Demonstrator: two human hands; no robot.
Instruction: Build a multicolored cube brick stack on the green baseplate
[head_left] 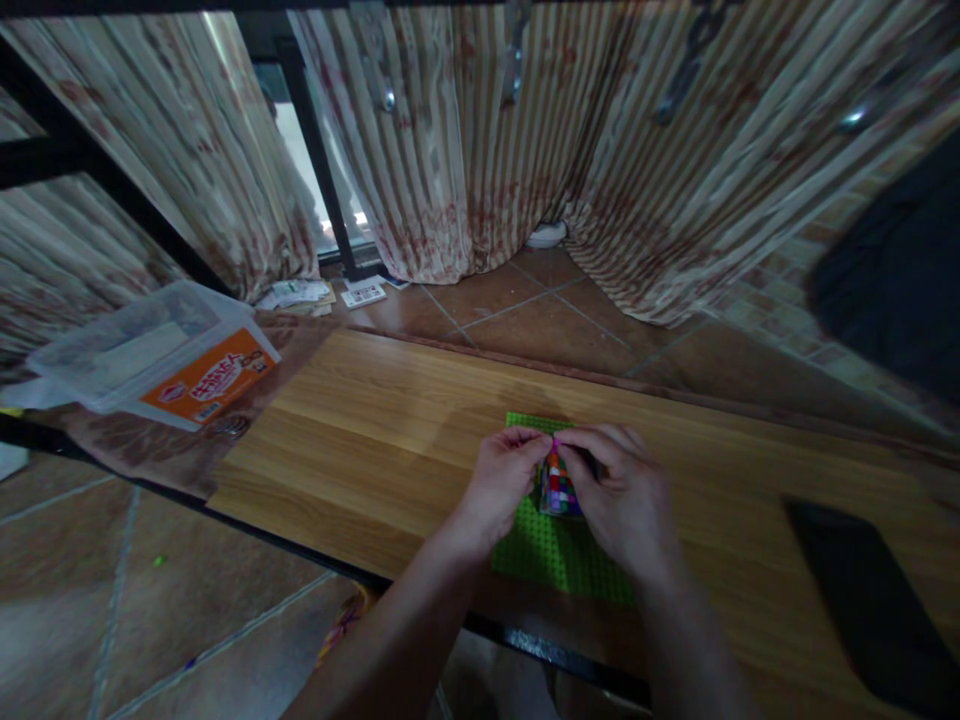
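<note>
A green studded baseplate [536, 550] lies on the wooden board, and a small block of multicoloured toy bricks [557, 490] stands on it. Both hands meet at the top of this brick block. The fingertips of my left hand [504, 478] are pinched together at its upper left edge. From the other side, my right hand [622, 490] closes thumb and finger on a small pink brick [556, 443] at the top. Whether my left fingertips also touch the pink brick, I cannot tell. My fingers hide part of the block's sides.
A dark flat slab [862, 600] like a phone or tablet lies on the wooden board [360, 420] at right. A clear plastic box [150, 350] with an orange label stands at left. Striped curtains [480, 150] hang behind; small bits lie on the tiled floor [225, 570].
</note>
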